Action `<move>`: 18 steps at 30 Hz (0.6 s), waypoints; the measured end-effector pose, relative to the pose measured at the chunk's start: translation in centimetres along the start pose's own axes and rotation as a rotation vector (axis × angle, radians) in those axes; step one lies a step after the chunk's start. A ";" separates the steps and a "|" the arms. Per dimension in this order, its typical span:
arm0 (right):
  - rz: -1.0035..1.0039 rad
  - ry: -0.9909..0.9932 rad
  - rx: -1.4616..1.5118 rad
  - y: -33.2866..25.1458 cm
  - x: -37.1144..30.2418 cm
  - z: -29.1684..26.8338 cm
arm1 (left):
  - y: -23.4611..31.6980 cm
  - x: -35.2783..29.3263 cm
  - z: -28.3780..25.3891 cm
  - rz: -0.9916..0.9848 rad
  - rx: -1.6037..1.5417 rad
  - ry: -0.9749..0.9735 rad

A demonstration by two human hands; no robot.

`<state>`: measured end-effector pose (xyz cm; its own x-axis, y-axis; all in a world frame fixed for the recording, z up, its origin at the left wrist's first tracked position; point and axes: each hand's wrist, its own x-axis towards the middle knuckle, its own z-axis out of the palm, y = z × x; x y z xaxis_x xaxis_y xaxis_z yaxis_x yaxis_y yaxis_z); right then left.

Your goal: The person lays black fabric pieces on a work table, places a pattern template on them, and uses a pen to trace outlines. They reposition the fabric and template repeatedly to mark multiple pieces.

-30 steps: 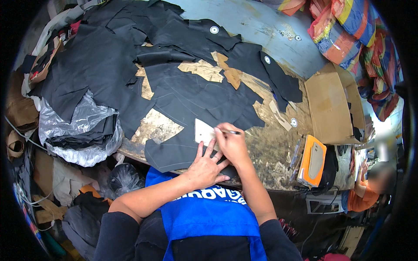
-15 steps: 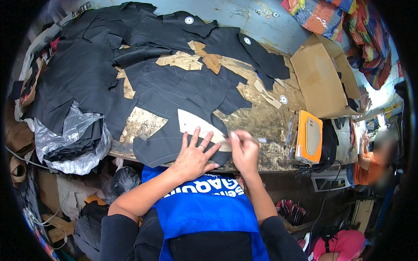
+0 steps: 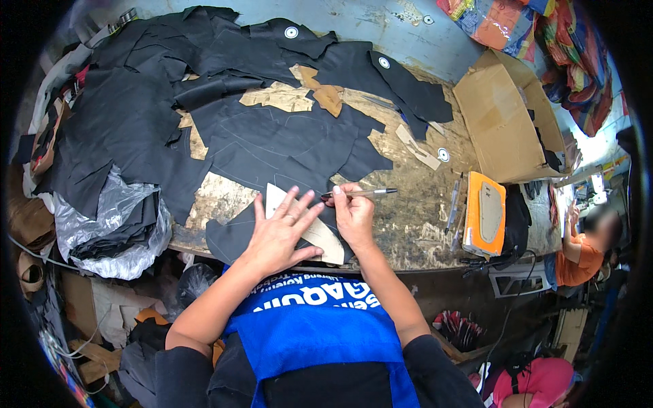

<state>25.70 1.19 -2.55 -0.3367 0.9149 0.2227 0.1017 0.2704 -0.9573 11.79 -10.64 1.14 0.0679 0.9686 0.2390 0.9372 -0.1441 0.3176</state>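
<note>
My left hand (image 3: 277,233) lies with fingers spread over a cream pattern piece (image 3: 324,238), pressing it onto black sheet material (image 3: 231,234) at the table's near edge. The piece slants from upper left to lower right, and the hand covers its middle. In my right hand (image 3: 354,216) is a pen (image 3: 377,192) with a clear barrel, its tip pointing left beside the pattern piece's upper edge. Beyond the hands, a larger black sheet (image 3: 272,146) carries thin pale drawn lines.
Black sheets (image 3: 109,115) cover the left and back of the worn wooden table (image 3: 425,228). Brown scraps (image 3: 328,99) lie among them. To the right are a cardboard box (image 3: 490,122), an orange-and-white block (image 3: 500,217) and more pens (image 3: 454,204). Another person (image 3: 581,255) sits farther right.
The pattern piece has turned clockwise, its lower end swinging down toward me. My left hand has shifted slightly left, and my right hand has moved left with the pen.
</note>
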 end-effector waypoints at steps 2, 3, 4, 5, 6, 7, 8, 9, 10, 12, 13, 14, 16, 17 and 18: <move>-0.166 0.034 -0.073 0.2 0.2 0.2 | -0.1 0.2 0.9 -0.007 0.012 -0.170; -0.233 0.039 -0.102 0.3 0.2 0.2 | -0.3 -0.2 0.9 -0.003 0.006 -0.115; -0.173 0.036 -0.082 0.4 0.2 0.2 | -0.8 -1.0 0.7 -0.030 -0.001 -0.144; -0.220 0.036 -0.128 0.5 0.2 0.2 | -1.3 -1.9 0.2 -0.057 -0.009 -0.175; -0.257 0.014 -0.173 0.5 0.1 0.2 | -1.9 -2.9 -0.3 -0.106 0.045 -0.181; -0.289 0.008 -0.208 0.6 0.1 0.1 | -2.5 -3.9 -0.8 -0.137 0.052 -0.144; -0.311 0.003 -0.240 0.6 0.1 0.1 | -3.1 -4.9 -1.4 -0.219 0.023 -0.177; -0.304 0.006 -0.246 0.6 0.1 0.1 | -3.6 -5.8 -1.8 -0.228 0.028 -0.101; -0.296 0.009 -0.254 0.5 0.1 0.0 | -4.1 -6.6 -2.1 -0.318 0.048 -0.108; -0.240 -0.010 -0.251 0.3 0.2 -0.1 | -5.1 -7.7 -2.6 -0.425 0.074 -0.020; -0.192 -0.031 -0.243 0.1 0.1 -0.4 | -5.4 -8.1 -2.8 -0.489 0.061 0.020; -0.131 -0.036 -0.236 -0.1 0.0 -0.5 | -5.6 -8.3 -2.5 -0.525 0.089 0.085; -0.051 -0.026 -0.031 -0.6 -0.5 -0.4 | -5.9 -8.5 -1.9 -0.617 0.132 0.162; -0.005 -0.018 0.082 -0.9 -0.8 -0.2 | -6.0 -8.4 -1.5 -0.638 0.148 0.193; 0.017 -0.060 0.115 -1.2 -1.5 0.2 | -6.1 -8.4 -1.1 -0.668 0.163 0.206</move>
<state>25.93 -0.54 -1.74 -0.3913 0.8987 0.1980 0.0007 0.2155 -0.9765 5.14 -18.09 -1.75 -0.5889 0.7790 0.2152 0.7962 0.5137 0.3196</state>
